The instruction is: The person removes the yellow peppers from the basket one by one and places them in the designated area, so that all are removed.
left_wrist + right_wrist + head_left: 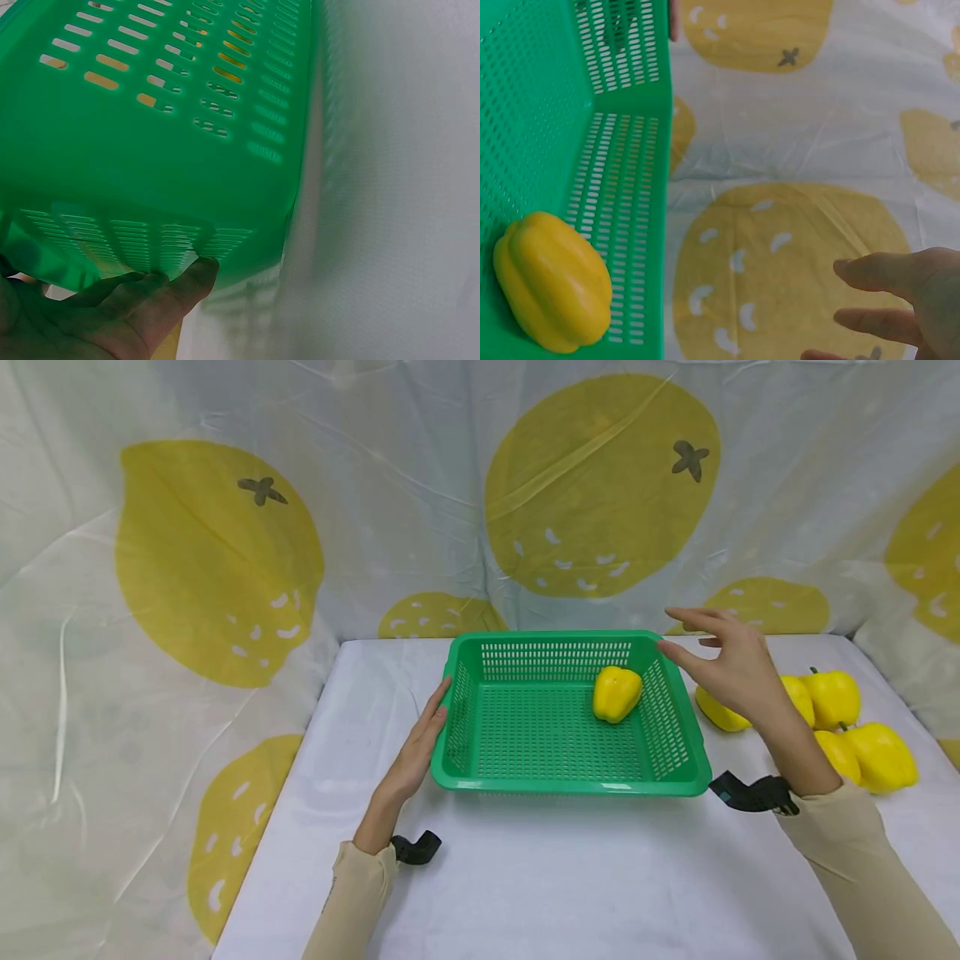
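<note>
A green plastic basket (558,735) with slotted walls sits in the middle of the white cloth. One yellow bell pepper (617,694) lies inside it, toward the right; the right wrist view shows this pepper (553,283) close to the slotted wall. Against the basket's left outer side rests my left hand (415,752), its fingers extended; in the left wrist view the fingers (176,296) touch the slotted wall. My right hand (731,664) hovers by the basket's back right corner, thumb and fingers spread apart, holding nothing.
Several more yellow bell peppers (879,757) lie grouped on the cloth at the right, partly hidden behind my right hand and forearm. A lemon-printed sheet (420,510) hangs behind the table and along its sides. Black devices (753,793) are strapped to both wrists.
</note>
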Tool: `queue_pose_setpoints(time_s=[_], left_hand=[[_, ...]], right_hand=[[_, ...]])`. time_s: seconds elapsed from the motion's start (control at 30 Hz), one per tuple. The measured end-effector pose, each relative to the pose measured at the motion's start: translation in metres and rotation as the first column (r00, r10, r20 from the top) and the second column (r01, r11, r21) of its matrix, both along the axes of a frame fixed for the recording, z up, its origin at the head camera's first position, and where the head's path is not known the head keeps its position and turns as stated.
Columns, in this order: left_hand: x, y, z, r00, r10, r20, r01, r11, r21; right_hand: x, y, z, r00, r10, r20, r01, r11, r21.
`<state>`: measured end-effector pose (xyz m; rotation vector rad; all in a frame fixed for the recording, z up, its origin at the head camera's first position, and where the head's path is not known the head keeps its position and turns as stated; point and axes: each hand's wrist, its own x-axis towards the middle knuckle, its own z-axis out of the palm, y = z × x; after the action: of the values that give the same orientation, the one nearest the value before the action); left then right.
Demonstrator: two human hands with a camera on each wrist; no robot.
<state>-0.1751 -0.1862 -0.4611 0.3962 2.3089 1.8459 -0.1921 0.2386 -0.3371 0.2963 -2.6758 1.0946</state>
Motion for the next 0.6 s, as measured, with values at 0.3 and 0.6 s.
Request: queue_pose_setpoints(time_s=[0.3,0.6], left_hand=[[-0.002,-0.001,-0.004,1.0,0.01,0.006,-0.01,1.0,-0.006],[-0.002,0.0,-0.003,1.0,0.009,0.004,-0.009,1.0,-0.007]], right_hand=[[-0.029,-0.022,-0.007,0.989,0.103,0.11,-0.095,0.992,-0.079],[-0.048,-0.032,-0.024,0.969,0.122,0.214,-0.101,0.989,-0.109]])
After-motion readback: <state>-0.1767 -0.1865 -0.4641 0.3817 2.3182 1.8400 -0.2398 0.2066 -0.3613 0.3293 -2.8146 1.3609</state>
